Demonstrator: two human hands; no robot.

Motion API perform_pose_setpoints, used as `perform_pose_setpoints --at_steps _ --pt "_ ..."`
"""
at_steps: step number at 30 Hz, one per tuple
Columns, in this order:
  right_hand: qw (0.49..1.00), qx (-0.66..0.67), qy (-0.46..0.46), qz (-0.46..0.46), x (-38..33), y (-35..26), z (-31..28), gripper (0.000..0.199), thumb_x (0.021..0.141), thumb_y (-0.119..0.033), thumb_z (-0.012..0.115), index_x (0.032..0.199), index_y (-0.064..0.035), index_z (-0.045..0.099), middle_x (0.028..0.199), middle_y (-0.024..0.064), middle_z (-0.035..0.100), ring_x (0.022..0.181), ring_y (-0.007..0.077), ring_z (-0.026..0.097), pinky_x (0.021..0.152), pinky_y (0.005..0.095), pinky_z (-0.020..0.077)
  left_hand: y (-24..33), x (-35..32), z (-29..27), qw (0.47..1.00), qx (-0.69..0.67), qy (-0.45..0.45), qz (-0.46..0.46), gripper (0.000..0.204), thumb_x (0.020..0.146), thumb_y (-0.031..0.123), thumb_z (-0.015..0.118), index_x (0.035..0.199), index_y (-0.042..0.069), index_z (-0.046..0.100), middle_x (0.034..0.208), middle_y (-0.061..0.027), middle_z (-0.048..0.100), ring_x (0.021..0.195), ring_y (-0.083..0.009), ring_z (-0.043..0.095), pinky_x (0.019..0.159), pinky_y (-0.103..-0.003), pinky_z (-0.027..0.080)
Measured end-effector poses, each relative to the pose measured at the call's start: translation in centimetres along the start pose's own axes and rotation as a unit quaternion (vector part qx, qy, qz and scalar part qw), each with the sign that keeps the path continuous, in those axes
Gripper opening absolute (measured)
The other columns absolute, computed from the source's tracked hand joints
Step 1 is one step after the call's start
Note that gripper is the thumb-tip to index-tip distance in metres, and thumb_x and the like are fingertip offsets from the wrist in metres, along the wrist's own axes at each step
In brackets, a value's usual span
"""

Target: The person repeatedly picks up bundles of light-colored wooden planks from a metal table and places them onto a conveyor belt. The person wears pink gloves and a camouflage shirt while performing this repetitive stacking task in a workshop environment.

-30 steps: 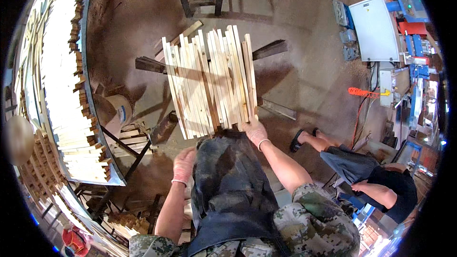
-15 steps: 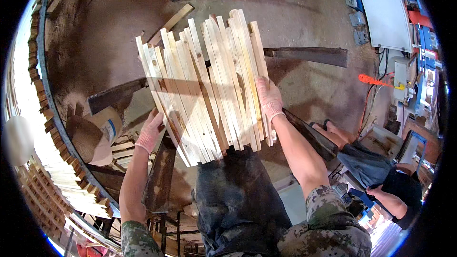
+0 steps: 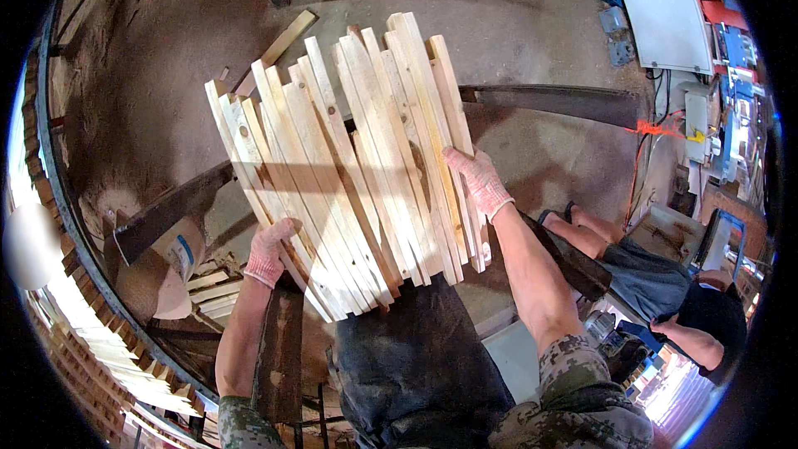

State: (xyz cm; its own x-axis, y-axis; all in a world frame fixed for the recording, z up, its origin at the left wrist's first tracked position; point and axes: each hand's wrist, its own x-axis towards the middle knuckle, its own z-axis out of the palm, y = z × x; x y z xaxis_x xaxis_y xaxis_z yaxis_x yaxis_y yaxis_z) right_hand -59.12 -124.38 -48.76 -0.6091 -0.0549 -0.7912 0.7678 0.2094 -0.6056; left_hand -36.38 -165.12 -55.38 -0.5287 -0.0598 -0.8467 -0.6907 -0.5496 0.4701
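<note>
Nearest to you, your dark apron (image 3: 416,366) hung below the load, and your camouflage sleeves (image 3: 582,399) came up from the lower edge. Your left hand (image 3: 268,251), in a pink knit glove, was curled under the lower left edge of the bundle of wooden slats (image 3: 357,175), its fingers closed on the outermost slats there. Your right hand (image 3: 475,181), gloved the same way, lay flat on the right side of the bundle with the fingers spread and pressed against the slats, the thumb wrapped over the edge. Together the 2 hands held the bundle up in front of your chest, tilted so that the tops of the slats leaned to the left, with the ends uneven and fanned out at the top.

Just to your lower left stood a paper sack (image 3: 166,270) beside a short stack of slats (image 3: 212,291). To your right a seated person (image 3: 665,283) in dark clothes had bare legs stretched toward you.

Beyond the bundle, 2 dark beams ran across the dusty floor (image 3: 166,75), 1 on the left (image 3: 174,208) and 1 on the right (image 3: 557,101). A loose slat (image 3: 283,43) lay on the floor behind the bundle. Farthest off, at the upper right, a white cabinet (image 3: 661,8) stood against the wall, and an orange cable (image 3: 657,129) trailed below it.
</note>
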Motion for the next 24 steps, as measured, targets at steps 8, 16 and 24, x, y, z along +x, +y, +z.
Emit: perform_pose_setpoints --at_steps 8,16,24 --pt "0.997 0.016 0.028 -0.077 -3.0 -1.9 -0.3 0.073 0.088 -0.036 0.091 0.140 0.0029 0.059 0.128 0.0163 0.073 0.116 0.0208 0.070 0.103 0.0361 0.0551 -0.1 -0.7 -0.3 0.997 -0.065 0.018 0.034 0.045 0.079 0.022 0.088 0.112 -0.005 0.072 0.098 -0.0137 0.078 0.086 -0.0246 0.074 0.085 -0.039 0.061" --pt "0.986 0.011 0.044 -0.158 -7.8 -4.4 -0.6 0.089 0.082 -0.042 0.095 0.145 0.0041 0.053 0.128 0.0139 0.071 0.117 0.0199 0.069 0.101 0.0360 0.0570 3.6 -2.3 1.9 0.989 -0.101 -0.036 0.099 0.079 0.068 0.024 0.088 0.134 -0.007 0.058 0.099 -0.0179 0.077 0.078 -0.0315 0.076 0.058 -0.043 0.065" --pt "0.963 0.047 0.095 -0.246 -14.2 -7.1 -1.4 0.049 0.085 -0.016 0.082 0.129 -0.0009 0.066 0.110 0.0013 0.071 0.095 0.0113 0.066 0.080 0.0302 0.0546 13.9 -10.0 5.5 0.989 0.011 -0.002 0.148 0.057 0.074 0.020 0.077 0.110 -0.022 0.065 0.087 -0.0281 0.075 0.071 -0.0391 0.077 0.063 -0.046 0.067"
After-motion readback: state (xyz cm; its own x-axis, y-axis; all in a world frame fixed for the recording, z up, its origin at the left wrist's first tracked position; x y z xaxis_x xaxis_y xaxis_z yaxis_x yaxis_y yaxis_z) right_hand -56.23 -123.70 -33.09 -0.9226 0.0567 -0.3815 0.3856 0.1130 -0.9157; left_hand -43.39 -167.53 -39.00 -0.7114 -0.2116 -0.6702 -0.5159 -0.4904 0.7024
